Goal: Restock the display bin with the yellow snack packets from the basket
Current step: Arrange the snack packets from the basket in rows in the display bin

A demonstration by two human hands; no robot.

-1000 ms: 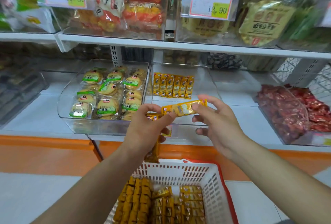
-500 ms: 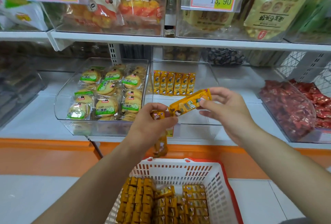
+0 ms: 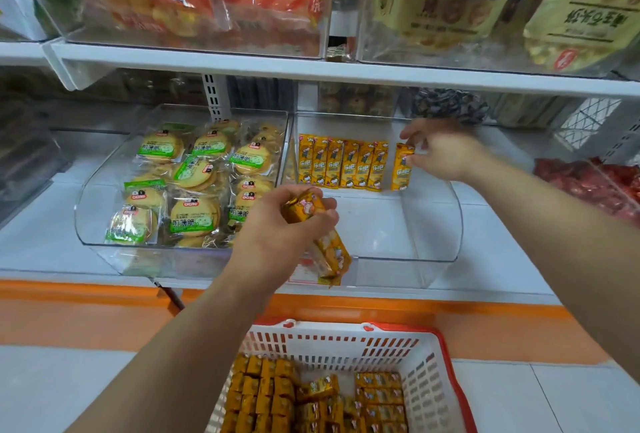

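A clear display bin (image 3: 436, 252) sits on the lower shelf with a row of several yellow snack packets (image 3: 341, 164) standing at its back. My right hand (image 3: 440, 148) reaches into the bin and pinches one yellow packet (image 3: 401, 168) by its top, just right of the row. My left hand (image 3: 287, 225) hovers over the bin's front and grips a bunch of yellow packets (image 3: 325, 245) that hang down from it. Below, a white basket with a red rim (image 3: 433, 367) holds many more yellow packets (image 3: 311, 398).
Left of the display bin stands another clear bin of green-labelled biscuit packs (image 3: 187, 187). Red-wrapped sweets (image 3: 588, 183) lie in a bin at the right. An upper shelf (image 3: 311, 69) with bagged snacks overhangs the bins. An orange ledge (image 3: 86, 311) runs below the shelf.
My right hand has carried its packet from in front of the bin to the back, beside the standing row. My left hand stays near the front with its bunch. The camera has moved closer.
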